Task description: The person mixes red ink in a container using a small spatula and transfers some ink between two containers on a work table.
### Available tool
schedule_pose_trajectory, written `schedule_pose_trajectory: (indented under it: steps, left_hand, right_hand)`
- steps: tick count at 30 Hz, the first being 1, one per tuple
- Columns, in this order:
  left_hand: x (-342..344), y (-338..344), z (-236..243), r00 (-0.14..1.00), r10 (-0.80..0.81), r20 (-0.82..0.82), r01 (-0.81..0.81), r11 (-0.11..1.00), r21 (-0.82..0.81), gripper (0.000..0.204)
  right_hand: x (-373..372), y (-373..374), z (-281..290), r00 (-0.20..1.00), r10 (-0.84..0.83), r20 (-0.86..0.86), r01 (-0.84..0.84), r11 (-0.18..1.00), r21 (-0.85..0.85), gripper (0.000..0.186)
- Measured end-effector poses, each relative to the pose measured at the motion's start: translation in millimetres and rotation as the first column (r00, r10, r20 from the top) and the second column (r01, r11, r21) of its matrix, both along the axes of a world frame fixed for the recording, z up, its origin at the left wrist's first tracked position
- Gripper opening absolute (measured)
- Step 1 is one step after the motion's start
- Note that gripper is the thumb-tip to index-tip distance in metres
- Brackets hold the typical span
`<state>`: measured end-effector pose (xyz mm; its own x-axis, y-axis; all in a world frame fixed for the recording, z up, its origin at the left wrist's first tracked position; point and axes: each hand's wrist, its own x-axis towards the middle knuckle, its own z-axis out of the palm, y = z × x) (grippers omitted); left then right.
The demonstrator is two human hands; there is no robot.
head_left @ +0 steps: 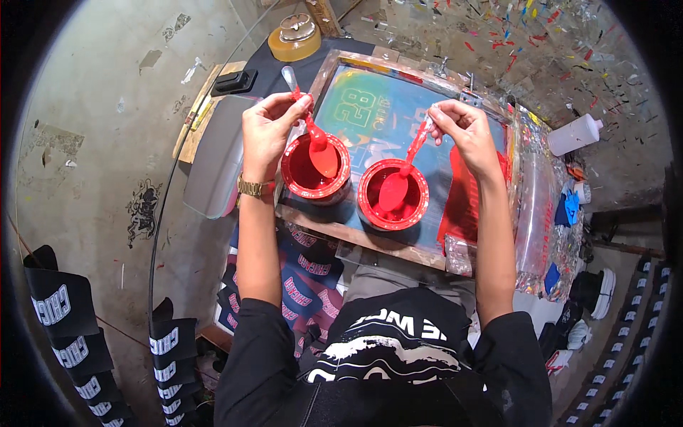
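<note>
My left hand [269, 135] pinches the handle of a spoon [324, 158] coated in red ink, its bowl over the mouth of a red-smeared tub [307, 193]. My right hand [471, 135] grips a second ink-covered spoon [393, 192] by the handle end, its bowl at the mouth of another tub [393, 225]. Both tubs have red ink inside and around their rims. They stand side by side on a wood-framed printing screen [359, 89]. Whether the spoon tips touch the ink is hard to tell.
Red ink [455, 206] covers the screen's right part. A roll of yellowish tape [295, 44] lies at the far left, a white bottle [576, 134] at the far right. Dark printed fabric pieces [306, 274] lie below the screen; more black printed pieces [65, 309] hang at left.
</note>
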<state>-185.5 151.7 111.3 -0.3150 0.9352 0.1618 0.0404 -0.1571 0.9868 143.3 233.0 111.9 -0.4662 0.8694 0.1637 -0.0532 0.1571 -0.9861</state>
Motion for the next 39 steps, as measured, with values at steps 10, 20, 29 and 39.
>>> schedule_pose_trajectory:
  steps: [10,20,29,39]
  left_hand:
    - [4,1,-2,1.0,-0.011,-0.025,0.01,0.998,-0.062,0.02]
    - [3,2,-7,1.0,-0.015,-0.014,0.014,0.997,-0.073,0.02]
    - [-7,10,-23,0.999,-0.011,0.031,0.014,0.994,-0.112,0.021]
    - [-11,11,-26,0.989,-0.005,0.149,0.029,0.988,-0.155,0.024]
  right_hand:
    - [-8,17,-17,1.0,0.003,0.001,-0.002,0.997,-0.08,0.02]
    - [-6,21,-26,0.999,0.029,0.02,-0.027,0.993,-0.113,0.02]
    - [-7,22,-27,0.999,0.041,0.024,-0.036,0.987,-0.158,0.02]
    - [-9,22,-29,0.999,0.048,-0.004,-0.048,0.972,-0.23,0.021]
